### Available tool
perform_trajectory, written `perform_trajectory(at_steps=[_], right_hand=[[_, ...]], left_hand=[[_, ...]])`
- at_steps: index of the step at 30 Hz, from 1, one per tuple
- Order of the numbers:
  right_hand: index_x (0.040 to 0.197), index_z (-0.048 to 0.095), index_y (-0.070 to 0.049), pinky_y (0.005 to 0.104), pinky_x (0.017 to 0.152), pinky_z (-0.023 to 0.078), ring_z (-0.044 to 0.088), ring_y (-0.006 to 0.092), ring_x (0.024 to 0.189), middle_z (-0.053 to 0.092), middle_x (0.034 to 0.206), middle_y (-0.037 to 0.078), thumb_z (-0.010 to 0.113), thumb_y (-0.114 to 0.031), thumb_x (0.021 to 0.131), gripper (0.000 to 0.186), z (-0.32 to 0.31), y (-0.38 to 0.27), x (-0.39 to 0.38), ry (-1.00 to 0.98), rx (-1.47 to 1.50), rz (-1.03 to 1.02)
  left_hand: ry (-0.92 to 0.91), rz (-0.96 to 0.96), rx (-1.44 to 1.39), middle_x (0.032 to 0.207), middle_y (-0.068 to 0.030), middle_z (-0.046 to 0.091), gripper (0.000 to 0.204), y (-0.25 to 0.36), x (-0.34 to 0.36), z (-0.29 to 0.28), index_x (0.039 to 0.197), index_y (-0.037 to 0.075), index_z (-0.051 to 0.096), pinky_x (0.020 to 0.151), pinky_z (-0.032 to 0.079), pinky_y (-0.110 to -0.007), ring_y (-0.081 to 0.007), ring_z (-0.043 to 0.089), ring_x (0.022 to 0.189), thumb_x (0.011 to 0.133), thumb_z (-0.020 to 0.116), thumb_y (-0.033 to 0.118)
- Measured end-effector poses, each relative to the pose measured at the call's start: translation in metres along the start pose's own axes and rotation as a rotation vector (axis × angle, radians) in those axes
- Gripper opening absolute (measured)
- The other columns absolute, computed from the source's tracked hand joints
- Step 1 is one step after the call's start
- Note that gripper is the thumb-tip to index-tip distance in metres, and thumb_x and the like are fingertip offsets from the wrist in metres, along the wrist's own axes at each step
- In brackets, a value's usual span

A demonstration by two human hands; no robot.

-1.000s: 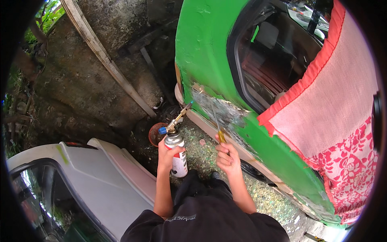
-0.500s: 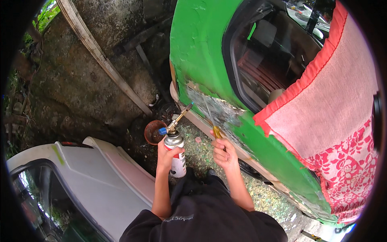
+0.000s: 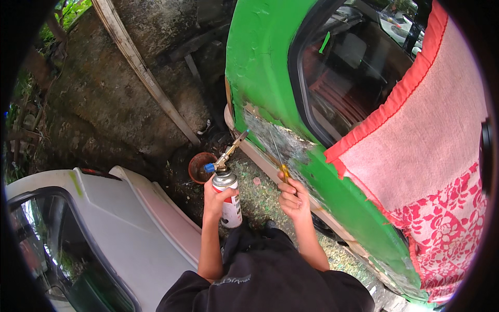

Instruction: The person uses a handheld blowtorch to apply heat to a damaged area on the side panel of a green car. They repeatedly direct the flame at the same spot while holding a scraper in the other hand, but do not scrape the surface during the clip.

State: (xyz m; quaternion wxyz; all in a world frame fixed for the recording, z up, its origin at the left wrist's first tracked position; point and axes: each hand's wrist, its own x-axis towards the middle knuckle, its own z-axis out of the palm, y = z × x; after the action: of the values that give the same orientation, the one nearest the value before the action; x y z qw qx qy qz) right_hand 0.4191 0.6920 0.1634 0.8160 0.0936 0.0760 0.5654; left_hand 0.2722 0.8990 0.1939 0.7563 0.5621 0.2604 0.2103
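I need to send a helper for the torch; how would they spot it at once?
Start at the green car door with its scraped bare patch low down. Just left of that patch, the left hand grips an upright white and red gas canister. It alone carries a brass nozzle with a blue knob, angled up toward the patch.
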Motion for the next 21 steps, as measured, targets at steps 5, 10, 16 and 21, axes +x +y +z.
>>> perform_trajectory(at_steps=[5,10,16,21], right_hand=[[0.119,0.047,-0.003,0.019,0.035,0.031,0.035,0.0058,0.044,0.044,0.076,0.003,0.046,-0.027,0.109,0.026,0.025,0.01,-0.015,0.286,-0.458,-0.096],[0.116,0.051,-0.006,0.0188,0.036,0.025,0.032,0.0037,0.045,0.045,0.079,0.001,0.046,-0.03,0.109,0.025,0.037,0.027,-0.006,0.323,-0.959,-0.208],[0.108,0.053,-0.007,0.0197,0.035,0.02,0.029,0.0022,0.042,0.044,0.073,-0.002,0.05,-0.028,0.108,0.021,0.038,0.051,-0.002,0.469,-0.972,-0.329],[0.101,0.053,-0.008,0.0197,0.036,0.02,0.03,0.0013,0.043,0.045,0.073,-0.004,0.049,-0.028,0.109,0.022,0.038,0.075,0.01,0.502,-0.932,-0.381]], left_hand=[[-0.035,0.021,0.019,0.089,-0.0034,0.068,0.038,-0.014,-0.001,0.001,0.1,0.004,0.062,0.077,0.051,-0.03,-0.0138,0.064,0.079,0.064,0.076,0.003],[-0.082,0.021,0.013,0.088,-0.0054,0.069,0.038,-0.01,0.003,-0.001,0.101,0.002,0.063,0.074,0.052,-0.031,-0.0152,0.065,0.076,0.065,0.076,0.004],[-0.099,0.054,0.038,0.083,-0.0083,0.069,0.035,-0.002,0.008,-0.009,0.099,0.0,0.063,0.07,0.054,-0.032,-0.0178,0.068,0.072,0.065,0.072,0.003],[-0.136,0.04,0.024,0.084,-0.0083,0.069,0.035,0.005,0.012,-0.015,0.099,0.0,0.063,0.07,0.055,-0.033,-0.0182,0.068,0.073,0.064,0.071,0.002]])
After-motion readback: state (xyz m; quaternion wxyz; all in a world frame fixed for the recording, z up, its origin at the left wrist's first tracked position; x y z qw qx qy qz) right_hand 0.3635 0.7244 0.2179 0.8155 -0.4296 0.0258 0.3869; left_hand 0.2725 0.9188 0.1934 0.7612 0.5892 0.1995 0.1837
